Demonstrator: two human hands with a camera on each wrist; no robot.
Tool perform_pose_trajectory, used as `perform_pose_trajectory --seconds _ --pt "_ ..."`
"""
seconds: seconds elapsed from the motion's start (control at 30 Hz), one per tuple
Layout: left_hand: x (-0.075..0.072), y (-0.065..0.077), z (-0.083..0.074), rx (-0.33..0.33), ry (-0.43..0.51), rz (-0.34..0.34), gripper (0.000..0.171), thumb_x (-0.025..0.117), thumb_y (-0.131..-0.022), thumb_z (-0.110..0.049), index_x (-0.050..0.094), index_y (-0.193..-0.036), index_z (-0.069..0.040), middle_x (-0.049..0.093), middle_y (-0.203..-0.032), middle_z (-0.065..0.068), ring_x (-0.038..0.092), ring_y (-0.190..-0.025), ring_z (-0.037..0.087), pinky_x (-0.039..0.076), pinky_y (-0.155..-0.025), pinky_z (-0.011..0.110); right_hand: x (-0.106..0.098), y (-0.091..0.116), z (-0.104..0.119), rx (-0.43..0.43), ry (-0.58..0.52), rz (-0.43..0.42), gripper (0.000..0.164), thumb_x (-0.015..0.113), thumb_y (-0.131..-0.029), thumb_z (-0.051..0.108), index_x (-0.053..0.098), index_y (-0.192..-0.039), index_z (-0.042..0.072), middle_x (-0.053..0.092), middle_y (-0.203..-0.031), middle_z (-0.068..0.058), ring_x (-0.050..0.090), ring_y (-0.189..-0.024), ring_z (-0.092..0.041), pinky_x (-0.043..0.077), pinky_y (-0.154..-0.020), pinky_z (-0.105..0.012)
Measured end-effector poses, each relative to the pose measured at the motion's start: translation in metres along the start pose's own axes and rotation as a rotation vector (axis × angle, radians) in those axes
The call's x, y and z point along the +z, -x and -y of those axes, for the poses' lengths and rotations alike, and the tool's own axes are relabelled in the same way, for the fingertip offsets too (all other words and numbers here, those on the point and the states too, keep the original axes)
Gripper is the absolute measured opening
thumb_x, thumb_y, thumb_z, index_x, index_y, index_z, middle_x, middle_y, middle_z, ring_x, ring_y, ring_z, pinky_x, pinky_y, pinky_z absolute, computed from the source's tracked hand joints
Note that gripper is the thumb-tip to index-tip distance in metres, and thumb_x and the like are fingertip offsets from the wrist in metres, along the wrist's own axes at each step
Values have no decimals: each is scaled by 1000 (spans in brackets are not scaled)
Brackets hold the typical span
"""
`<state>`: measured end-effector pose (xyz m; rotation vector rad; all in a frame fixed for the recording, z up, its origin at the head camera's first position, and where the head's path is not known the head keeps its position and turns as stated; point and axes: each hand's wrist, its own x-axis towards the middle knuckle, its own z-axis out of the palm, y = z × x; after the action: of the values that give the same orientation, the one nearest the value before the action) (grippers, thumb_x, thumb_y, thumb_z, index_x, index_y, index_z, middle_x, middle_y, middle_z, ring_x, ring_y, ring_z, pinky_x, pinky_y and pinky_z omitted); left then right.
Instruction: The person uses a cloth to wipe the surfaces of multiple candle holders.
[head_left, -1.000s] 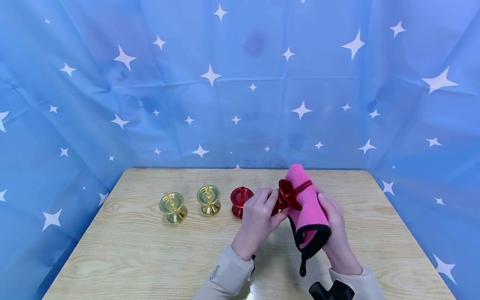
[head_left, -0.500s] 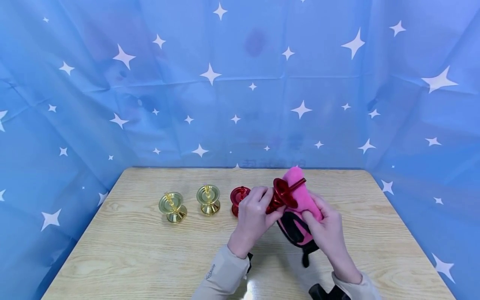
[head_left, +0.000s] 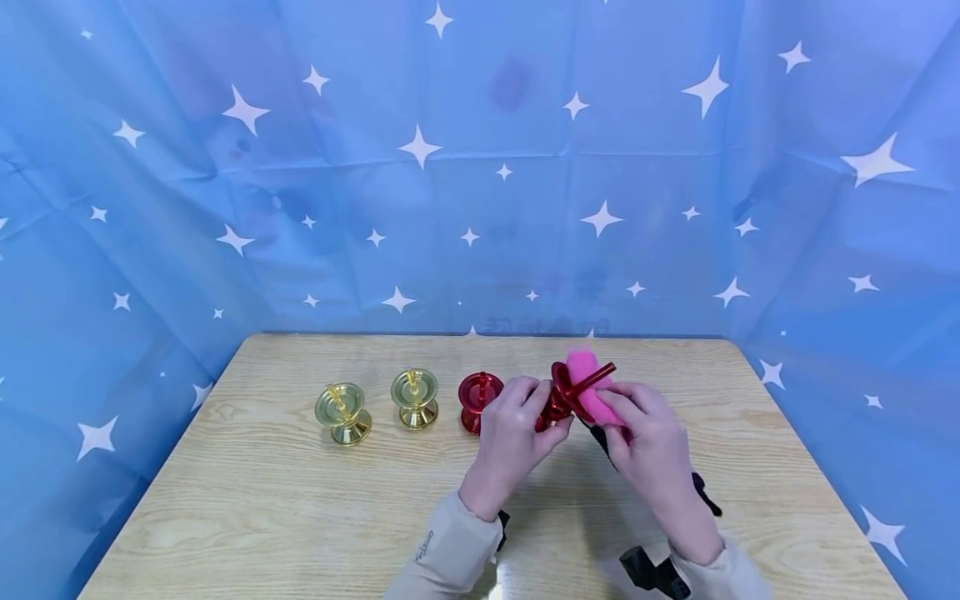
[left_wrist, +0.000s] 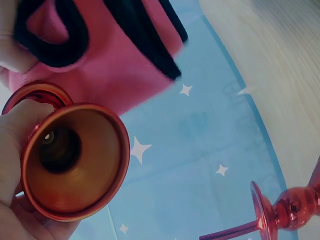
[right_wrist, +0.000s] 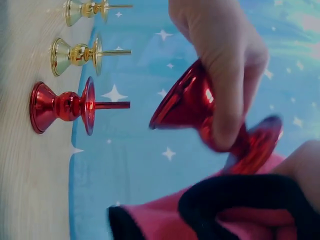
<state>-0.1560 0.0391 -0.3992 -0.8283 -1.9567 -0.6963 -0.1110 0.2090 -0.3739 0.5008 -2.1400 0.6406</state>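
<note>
My left hand [head_left: 510, 442] grips a red metallic candle holder [head_left: 557, 403] by its stem, above the table and tilted, its spike pointing up to the right. In the left wrist view the hollow underside of its base [left_wrist: 100, 150] faces the camera. My right hand [head_left: 656, 446] pinches a pink cloth [head_left: 582, 367] with black edging and touches it to the holder's dish, behind the spike. In the right wrist view the cloth [right_wrist: 165, 215] hangs below the dish, and the right fingers are partly hidden. Left of my left hand, a second red candle holder [head_left: 477, 396] stands upright.
Two gold candle holders, one nearer the middle [head_left: 415, 392] and one farther left [head_left: 341, 407], stand upright in a row with the standing red one. They are on a light wooden table [head_left: 262, 500]. Behind it hangs a blue curtain [head_left: 480, 183] with white stars.
The right hand has shifted its grip on the cloth, from around its side to pinching it bunched up near the dish. The held candle holder has moved slightly left; the standing ones stay put.
</note>
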Motion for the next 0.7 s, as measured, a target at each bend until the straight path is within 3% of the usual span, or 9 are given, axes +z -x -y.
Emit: perform_pose_trajectory --seconds 0.1,0.3,0.57,0.7 --pt "1 1 0 29 -50 4 33 79 -69 -23 68 -93 -2 58 -83 3 58 -74 12 51 -62 19 -3 1 10 1 54 11 30 59 -65 -9 71 -91 0 64 -91 -13 59 -82 -30 49 -54 -42" --pt "0 1 0 60 -81 -12 33 78 -71 -23 68 -94 -2 59 -83 4 58 -74 13 52 -63 21 -11 -1 28 19 87 23 31 56 -64 -4 71 -90 0 64 -90 -11 60 -80 -27 48 -49 -41" --pt "-4 4 2 28 100 -24 32 79 -68 -19 68 -94 -2 59 -84 4 58 -76 12 51 -68 18 -16 -3 24 -33 72 22 26 59 -67 -3 72 -87 6 64 -90 -9 58 -79 -25 43 -40 -34" --pt "-5 5 6 10 203 -14 30 80 -68 -18 68 -92 -4 59 -85 3 58 -74 12 50 -68 15 -4 -3 4 -110 -28 -66 15 57 -86 11 72 -85 8 66 -91 -9 58 -81 -26 43 -49 -28"
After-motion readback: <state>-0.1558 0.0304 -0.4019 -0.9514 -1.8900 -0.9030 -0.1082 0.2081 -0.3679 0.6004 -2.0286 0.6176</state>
